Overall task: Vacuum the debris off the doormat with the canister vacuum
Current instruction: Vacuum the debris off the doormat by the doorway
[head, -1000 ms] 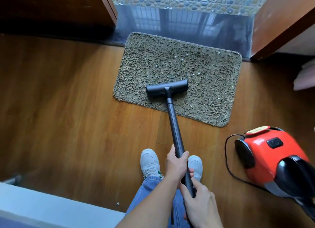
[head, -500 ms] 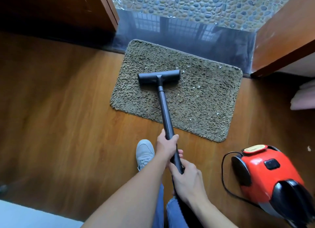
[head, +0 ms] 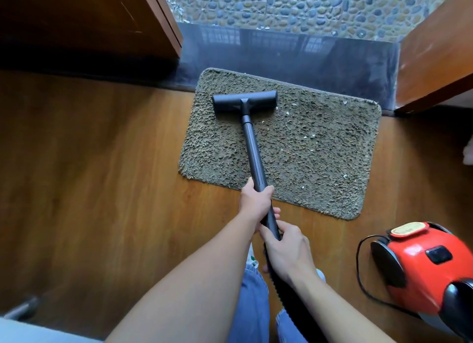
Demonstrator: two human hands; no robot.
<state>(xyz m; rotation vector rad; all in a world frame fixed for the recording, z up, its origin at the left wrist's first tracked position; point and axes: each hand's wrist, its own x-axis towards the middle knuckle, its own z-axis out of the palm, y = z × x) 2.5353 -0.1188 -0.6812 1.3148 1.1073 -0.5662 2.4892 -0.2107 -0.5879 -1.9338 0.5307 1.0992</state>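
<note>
A shaggy grey-brown doormat (head: 307,158) lies on the wooden floor before a dark threshold. Small white debris flecks (head: 312,137) dot its right half. The black floor nozzle (head: 244,102) sits on the mat's far left part, joined to a black wand (head: 253,153). My left hand (head: 254,201) grips the wand near the mat's front edge. Just below it, my right hand (head: 286,248) grips the wand's lower end, where the ribbed hose (head: 289,291) starts. The red canister vacuum (head: 422,268) stands on the floor at the right.
A black power cord (head: 358,273) loops on the floor beside the canister. Wooden door frames (head: 163,17) flank the doorway, with pebble paving (head: 294,7) beyond the threshold (head: 294,50). A pale ledge (head: 30,330) fills the bottom left corner. My jeans (head: 252,304) show below the arms.
The nozzle has slid away from me, from the mat's front middle to its far left part. Both arms have stretched forward with the wand.
</note>
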